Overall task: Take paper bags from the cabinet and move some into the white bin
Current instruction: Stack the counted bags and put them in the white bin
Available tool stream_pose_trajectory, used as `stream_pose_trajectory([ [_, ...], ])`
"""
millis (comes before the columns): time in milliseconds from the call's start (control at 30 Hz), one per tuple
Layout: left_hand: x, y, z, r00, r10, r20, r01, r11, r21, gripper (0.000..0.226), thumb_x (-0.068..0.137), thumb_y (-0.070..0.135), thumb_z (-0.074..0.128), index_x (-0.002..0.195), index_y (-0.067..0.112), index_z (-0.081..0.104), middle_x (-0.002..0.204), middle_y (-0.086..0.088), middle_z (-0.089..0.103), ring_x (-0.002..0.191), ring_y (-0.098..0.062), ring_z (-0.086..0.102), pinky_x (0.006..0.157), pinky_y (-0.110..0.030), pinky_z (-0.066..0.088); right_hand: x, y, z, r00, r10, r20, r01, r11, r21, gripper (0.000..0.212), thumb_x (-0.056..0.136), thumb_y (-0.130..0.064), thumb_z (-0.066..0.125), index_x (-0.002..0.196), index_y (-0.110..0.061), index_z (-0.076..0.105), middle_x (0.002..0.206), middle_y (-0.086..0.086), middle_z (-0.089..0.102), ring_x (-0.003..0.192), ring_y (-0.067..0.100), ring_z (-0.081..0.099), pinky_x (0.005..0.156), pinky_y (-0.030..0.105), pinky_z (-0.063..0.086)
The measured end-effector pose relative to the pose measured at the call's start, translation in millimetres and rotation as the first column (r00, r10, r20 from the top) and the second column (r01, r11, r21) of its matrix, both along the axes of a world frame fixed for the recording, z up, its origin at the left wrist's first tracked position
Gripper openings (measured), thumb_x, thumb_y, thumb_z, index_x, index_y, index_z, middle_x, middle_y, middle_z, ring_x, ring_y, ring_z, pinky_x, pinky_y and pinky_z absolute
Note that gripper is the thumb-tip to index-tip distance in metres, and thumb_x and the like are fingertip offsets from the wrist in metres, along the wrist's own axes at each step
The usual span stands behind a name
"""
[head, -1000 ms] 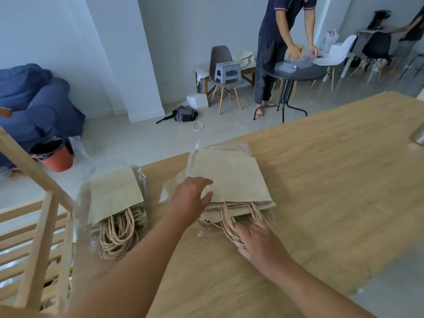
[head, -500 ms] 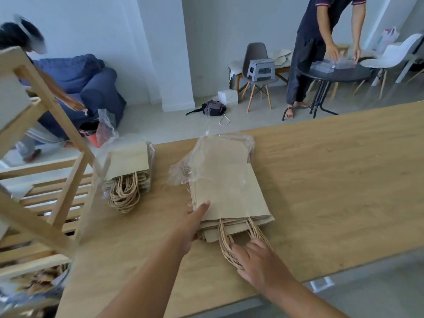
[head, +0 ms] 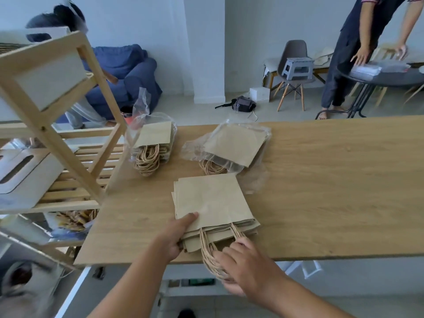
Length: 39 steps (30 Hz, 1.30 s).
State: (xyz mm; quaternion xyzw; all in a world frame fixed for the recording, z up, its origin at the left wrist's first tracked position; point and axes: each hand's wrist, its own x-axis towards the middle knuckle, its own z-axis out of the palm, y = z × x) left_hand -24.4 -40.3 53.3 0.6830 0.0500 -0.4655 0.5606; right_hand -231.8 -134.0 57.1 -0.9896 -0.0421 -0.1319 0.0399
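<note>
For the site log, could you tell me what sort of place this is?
Probably a home living room used for packing: a blue sofa, a grey chair, and paper bags stacked on a wooden table.

Tan paper bags (head: 212, 199), light-oak table (head: 332, 180), navy sofa (head: 124, 70).

Flat brown paper bags (head: 211, 200), rope-handled
</note>
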Motion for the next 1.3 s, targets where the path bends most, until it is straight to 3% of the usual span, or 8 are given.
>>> stream_pose_trajectory([
  [100, 7.8, 22.9, 2.4, 0.999, 0.028, 0.017, -0.028, 0.999, 0.038, 0.045, 0.085, 0.025, 0.076, 0.120, 0.002, 0.060, 0.102, -0.021, 0.075, 0.086, -0.037, 0.072, 0.072, -0.049, 0.061, -0.3, -2.6, 17.3, 0.999, -0.042, -0.024, 0.046, 0.978, 0.202, 0.062, 0.093, -0.068, 0.036, 0.130, -0.021, 0.054, 0.114, -0.011, 0.059, 0.106, 0.006, 0.052, 0.102, 0.024, 0.038],
  [233, 18.1, 51.7, 7.8, 0.999, 0.037, -0.014, -0.036, 0.998, 0.055, 0.038, 0.086, 0.022, 0.075, 0.114, -0.001, 0.062, 0.096, -0.021, 0.075, 0.073, -0.032, 0.072, 0.070, -0.045, 0.062, 14.5, -38.2, 9.7, 0.921, -0.390, 0.013, 0.346, 0.831, 0.435, 0.042, 0.100, -0.029, 0.042, 0.141, -0.019, 0.046, 0.123, 0.000, 0.056, 0.113, 0.017, 0.052, 0.094, 0.034, 0.047],
  [467, 34.7, 84.3, 31.8, 0.993, -0.063, -0.101, 0.074, 0.992, 0.107, 0.035, 0.085, 0.023, 0.075, 0.108, -0.002, 0.067, 0.094, -0.021, 0.075, 0.066, -0.027, 0.073, 0.060, -0.039, 0.063, 49.2, -42.1, -16.7, 0.925, -0.243, -0.293, 0.351, 0.842, 0.409, 0.118, 0.083, 0.009, 0.063, 0.146, -0.058, -0.011, 0.163, -0.011, 0.001, 0.149, 0.015, 0.007, 0.107, 0.026, 0.031],
  [667, 59.6, 89.3, 72.5, 0.991, -0.098, -0.093, 0.107, 0.989, 0.101, 0.033, 0.085, 0.035, 0.073, 0.092, 0.004, 0.066, 0.076, -0.013, 0.075, 0.058, -0.023, 0.070, 0.054, -0.031, 0.061, 94.6, -22.5, 17.6, 0.960, -0.182, -0.212, 0.269, 0.403, 0.875, 0.042, 0.078, -0.022, 0.064, 0.120, -0.017, 0.067, 0.139, 0.005, 0.051, 0.127, 0.007, 0.049, 0.104, 0.022, 0.034],
  [800, 93.2, 92.9, 97.1, 0.977, -0.203, -0.060, 0.196, 0.975, -0.109, 0.067, 0.091, 0.064, 0.049, 0.112, 0.003, 0.068, 0.101, -0.022, 0.072, 0.076, -0.034, 0.072, 0.066, -0.041, 0.062, 117.8, -30.1, 40.3, 0.943, -0.172, -0.285, 0.327, 0.326, 0.887, 0.037, 0.085, 0.003, 0.069, 0.112, -0.021, 0.065, 0.100, -0.013, 0.066, 0.082, -0.014, 0.059, 0.072, 0.005, 0.044],
  [1067, 134.9, 80.3, 88.1, 0.840, -0.355, 0.409, 0.447, 0.881, -0.153, 0.080, 0.067, 0.081, 0.059, 0.124, 0.026, 0.050, 0.096, -0.011, 0.069, 0.079, -0.020, 0.060, 0.075, -0.034, 0.053, 164.7, -52.4, 68.5, 0.893, -0.339, -0.297, 0.361, 0.142, 0.922, 0.036, 0.083, -0.028, 0.076, 0.117, -0.025, 0.067, 0.109, -0.013, 0.073, 0.107, 0.010, 0.065, 0.097, 0.031, 0.048],
  [1200, 157.6, 66.5, 67.9, 0.407, -0.429, 0.806, 0.321, 0.894, 0.314, 0.058, 0.069, 0.069, 0.072, 0.105, 0.027, 0.058, 0.103, 0.007, 0.055, 0.096, -0.008, 0.056, 0.086, -0.030, 0.051, 177.4, -49.9, 66.3, 0.864, -0.393, -0.315, 0.391, 0.129, 0.911, 0.037, 0.086, -0.031, 0.073, 0.118, -0.035, 0.054, 0.111, -0.016, 0.067, 0.110, 0.011, 0.059, 0.100, 0.034, 0.044],
  [1300, 166.3, 52.2, 62.7, 0.466, -0.289, 0.836, 0.297, 0.942, 0.160, 0.060, 0.075, 0.062, 0.074, 0.117, 0.023, 0.056, 0.120, 0.003, 0.056, 0.115, -0.017, 0.055, 0.102, -0.039, 0.047, 189.2, -39.6, 64.7, 0.836, -0.475, -0.274, 0.393, 0.169, 0.904, 0.051, 0.090, -0.029, 0.069, 0.133, -0.029, 0.041, 0.113, -0.015, 0.059, 0.112, 0.012, 0.052, 0.093, 0.029, 0.039],
])
